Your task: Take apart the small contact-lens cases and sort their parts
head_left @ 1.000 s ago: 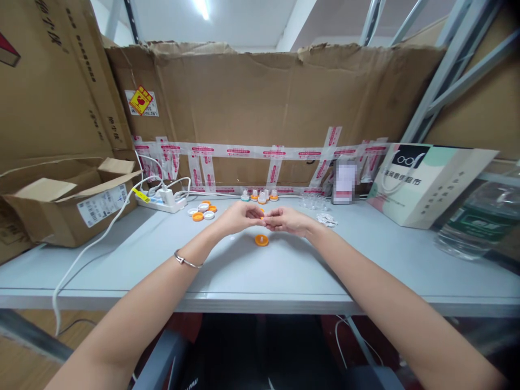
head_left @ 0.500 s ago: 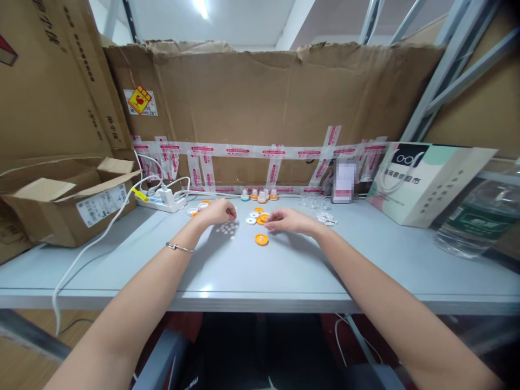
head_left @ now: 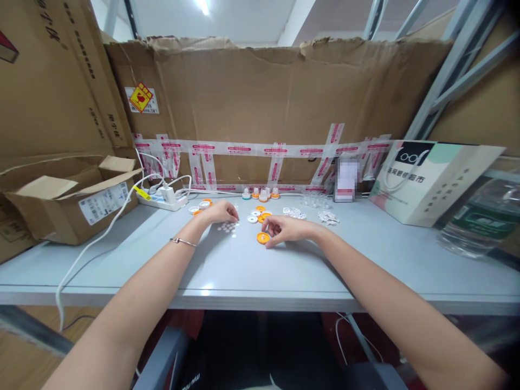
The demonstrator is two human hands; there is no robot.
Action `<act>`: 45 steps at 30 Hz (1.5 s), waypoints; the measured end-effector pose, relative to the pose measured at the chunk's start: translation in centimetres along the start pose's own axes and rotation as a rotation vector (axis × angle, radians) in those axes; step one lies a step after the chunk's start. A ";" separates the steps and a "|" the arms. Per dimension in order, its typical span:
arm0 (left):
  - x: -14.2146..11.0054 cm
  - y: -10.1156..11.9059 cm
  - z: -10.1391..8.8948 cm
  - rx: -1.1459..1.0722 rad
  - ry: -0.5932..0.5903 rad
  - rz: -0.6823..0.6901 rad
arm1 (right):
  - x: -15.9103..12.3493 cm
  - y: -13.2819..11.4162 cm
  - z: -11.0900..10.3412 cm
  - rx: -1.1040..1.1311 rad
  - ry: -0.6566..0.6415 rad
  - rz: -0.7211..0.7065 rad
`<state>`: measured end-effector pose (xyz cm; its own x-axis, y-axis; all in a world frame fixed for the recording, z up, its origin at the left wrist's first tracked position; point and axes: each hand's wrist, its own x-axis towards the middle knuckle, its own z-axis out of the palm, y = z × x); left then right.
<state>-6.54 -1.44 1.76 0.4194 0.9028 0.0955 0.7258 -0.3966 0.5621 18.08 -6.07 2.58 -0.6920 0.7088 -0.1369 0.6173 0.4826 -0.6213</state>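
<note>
My left hand (head_left: 224, 212) hovers over a scatter of small white discs (head_left: 229, 226), its fingertips pinched together. Whatever they hold, if anything, is too small to tell. My right hand (head_left: 286, 229) has its thumb and forefinger at the right rim of a round orange disc part (head_left: 262, 238) with a pale knob in the middle, which lies flat on the table. Just behind it sit more orange rings (head_left: 260, 209) and white rings (head_left: 252, 219). Further white and orange rings (head_left: 194, 209) lie behind my left wrist.
Several clear-domed pieces with coloured bases (head_left: 263, 195) stand along the cardboard at the back. White flat pieces (head_left: 328, 218) and clear parts (head_left: 314, 200) lie to the right, near a phone (head_left: 345, 180), paper bag (head_left: 424, 184) and water bottle (head_left: 479, 216). A power strip (head_left: 164, 201) and open carton (head_left: 69, 203) are left.
My right hand has come nearer to me, from the rear orange rings to the rim of the front orange disc part. My left hand stays pinched over the small white discs.
</note>
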 end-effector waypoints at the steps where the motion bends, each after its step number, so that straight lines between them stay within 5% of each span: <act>1: -0.3 0.7 0.0 0.009 0.024 0.019 | 0.0 0.0 0.1 0.008 -0.002 -0.017; 4: -1.4 3.7 0.7 0.008 0.043 0.139 | 0.1 0.0 0.0 0.026 -0.016 -0.055; 7: -2.4 6.5 1.7 0.009 -0.085 0.398 | 0.1 0.1 -0.1 0.044 -0.024 -0.069; 11: -3.1 8.0 2.4 0.160 -0.134 0.541 | 0.2 0.3 -0.2 0.074 -0.018 -0.089; 24: -2.9 7.7 3.3 0.567 -0.079 0.587 | 0.5 0.6 0.0 0.174 -0.022 -0.054; 33: -3.1 7.7 2.7 0.475 -0.090 0.599 | 0.6 0.9 0.0 0.155 -0.023 -0.053; 45: -1.6 6.3 4.0 0.733 0.034 0.742 | 0.9 1.2 0.1 0.194 0.080 0.005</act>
<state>-0.51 -6.04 1.89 0.8878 0.3911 0.2425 0.4503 -0.8470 -0.2824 18.16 -4.90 1.59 -0.6522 0.7535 -0.0832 0.5316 0.3764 -0.7587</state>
